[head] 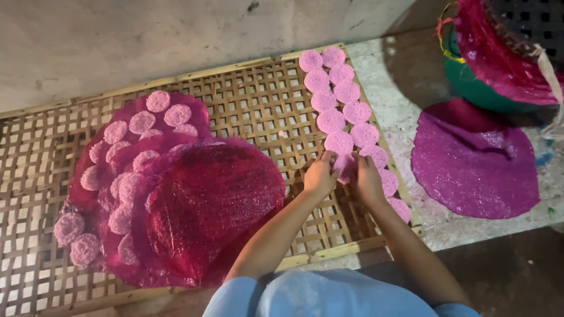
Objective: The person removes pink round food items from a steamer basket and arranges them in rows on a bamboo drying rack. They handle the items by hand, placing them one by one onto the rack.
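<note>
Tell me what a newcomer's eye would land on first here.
Two rows of pink discs run down the right side of a bamboo lattice tray; both hands meet on one disc near the lower end. A stack of red mesh sheets fills the left half, discs showing between them.

Single head-worn view, looking steeply down and forward over the person's own forearms onto a woven bamboo rack (247,111) lying on the floor. Close range: the rack fills most of the frame, left hand (320,175) and right hand (367,179) near centre. Wall along the top edge.
</note>
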